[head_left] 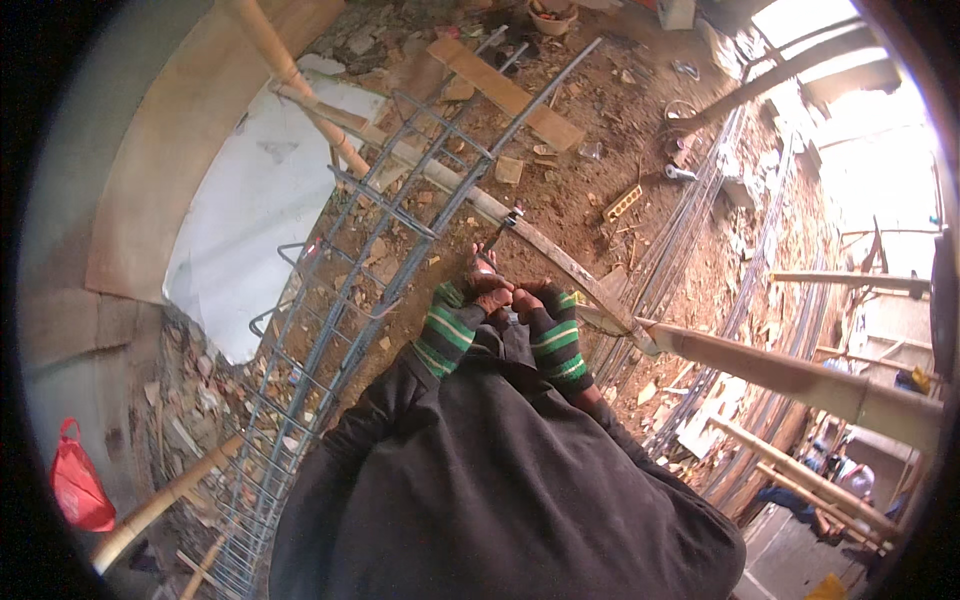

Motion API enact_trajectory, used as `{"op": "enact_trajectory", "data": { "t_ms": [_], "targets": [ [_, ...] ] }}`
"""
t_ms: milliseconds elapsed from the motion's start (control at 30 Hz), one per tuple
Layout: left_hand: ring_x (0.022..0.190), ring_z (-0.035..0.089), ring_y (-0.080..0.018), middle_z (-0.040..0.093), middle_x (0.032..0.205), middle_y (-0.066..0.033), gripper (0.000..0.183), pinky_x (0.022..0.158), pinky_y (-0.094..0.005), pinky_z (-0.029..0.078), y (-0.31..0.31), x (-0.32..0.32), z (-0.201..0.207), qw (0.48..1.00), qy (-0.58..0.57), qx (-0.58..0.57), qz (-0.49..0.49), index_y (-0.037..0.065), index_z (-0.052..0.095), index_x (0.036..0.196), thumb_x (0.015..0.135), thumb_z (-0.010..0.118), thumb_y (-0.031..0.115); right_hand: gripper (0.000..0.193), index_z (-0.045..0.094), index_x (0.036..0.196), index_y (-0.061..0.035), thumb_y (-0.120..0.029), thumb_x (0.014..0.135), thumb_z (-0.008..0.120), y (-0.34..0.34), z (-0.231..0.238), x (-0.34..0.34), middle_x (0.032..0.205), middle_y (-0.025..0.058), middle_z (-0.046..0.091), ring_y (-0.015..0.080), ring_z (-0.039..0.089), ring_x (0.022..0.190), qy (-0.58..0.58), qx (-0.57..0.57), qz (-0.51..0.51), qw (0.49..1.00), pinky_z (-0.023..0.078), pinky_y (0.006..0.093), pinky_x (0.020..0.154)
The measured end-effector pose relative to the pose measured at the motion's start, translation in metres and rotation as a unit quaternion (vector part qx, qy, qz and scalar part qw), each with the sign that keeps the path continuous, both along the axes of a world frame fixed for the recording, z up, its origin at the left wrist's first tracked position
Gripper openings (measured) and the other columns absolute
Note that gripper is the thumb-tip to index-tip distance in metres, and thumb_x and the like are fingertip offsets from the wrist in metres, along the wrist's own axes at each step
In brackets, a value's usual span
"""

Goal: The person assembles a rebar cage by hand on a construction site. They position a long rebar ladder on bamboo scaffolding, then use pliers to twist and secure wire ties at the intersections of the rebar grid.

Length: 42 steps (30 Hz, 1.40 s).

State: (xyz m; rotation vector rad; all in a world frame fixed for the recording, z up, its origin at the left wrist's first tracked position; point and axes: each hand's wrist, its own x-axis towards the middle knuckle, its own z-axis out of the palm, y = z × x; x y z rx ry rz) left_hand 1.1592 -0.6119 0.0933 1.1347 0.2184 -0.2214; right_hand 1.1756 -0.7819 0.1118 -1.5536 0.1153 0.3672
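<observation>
Hovering close together in front of a dark top point(500, 460), the left hand point(492, 299) and right hand point(525, 299) have their fingers curled in, but honestly can't tell from where I'm standing if they're pinching anything. Nearest stuff is a wooden bar point(568, 264) just past the fingers, plus a steel rebar cage point(411, 269) off the person's left, over littered dirt point(565, 190).

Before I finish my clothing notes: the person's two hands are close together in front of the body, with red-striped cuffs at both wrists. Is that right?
The stripe colour is wrong: the head view shows green and pale stripes on the dark cuffs. The rest stands: the left hand and right hand are close together in front of the body.
</observation>
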Motion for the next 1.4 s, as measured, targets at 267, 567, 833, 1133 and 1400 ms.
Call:
{"op": "enact_trajectory", "data": {
  "t_ms": [267,567,833,1133,1400],
  "targets": [
    [0.081,0.068,-0.0199,0.068,0.093,-0.0075,0.013,0.073,-0.0339,0.059,-0.005,0.006,-0.004,0.985,0.054,-0.127,0.100,0.005,0.065,0.109,0.098,0.063,0.013,0.022,0.062,0.111,-0.0012,-0.019,0.098,0.062,0.004,-0.003,-0.009,0.095,0.0038,0.067,0.0094,0.058,0.078,0.148,0.305,-0.133,0.931,0.047,0.0238,0.066],
    [0.065,0.054,-0.0170,0.054,0.072,-0.0003,0.022,0.064,-0.0367,0.051,-0.027,0.050,-0.009,0.886,0.143,-0.427,0.115,0.009,0.058,0.103,0.105,0.049,0.029,0.010,0.062,0.101,0.0000,-0.006,0.095,0.065,0.011,0.007,-0.015,0.103,0.0063,0.067,0.0162,0.061,0.100,-0.022,0.136,-0.121,0.983,0.049,0.0322,0.092],
    [0.051,0.033,-0.0089,0.038,0.063,0.0041,0.023,0.043,-0.0267,0.025,-0.028,0.091,0.013,0.899,0.089,-0.425,0.050,0.010,0.053,0.108,0.107,0.045,0.031,0.019,0.067,0.100,-0.0031,0.002,0.082,0.071,0.004,0.039,-0.011,0.099,0.0125,0.067,0.0306,0.064,0.098,-0.365,-0.115,-0.093,0.919,0.046,0.0429,0.105],
    [0.047,0.029,-0.0057,0.030,0.063,0.0057,0.020,0.037,-0.0257,0.025,-0.019,0.088,0.050,0.992,-0.008,-0.115,0.045,0.008,0.056,0.106,0.106,0.049,0.027,0.017,0.068,0.107,-0.0028,-0.016,0.096,0.066,-0.141,-0.090,-0.028,0.098,0.0058,0.071,0.0141,0.063,0.088,-0.019,-0.128,-0.400,0.907,0.051,0.0293,0.081],
    [0.042,0.031,-0.0090,0.036,0.057,0.0041,0.021,0.035,-0.0281,0.028,-0.033,0.075,0.020,0.983,0.119,-0.141,0.019,0.006,0.057,0.106,0.102,0.051,0.026,0.028,0.071,0.096,-0.0035,-0.031,0.091,0.070,-0.231,-0.147,-0.029,0.086,0.0145,0.073,0.0298,0.068,0.079,-0.029,-0.453,-0.307,0.836,0.051,0.0432,0.074]
  ]
}}
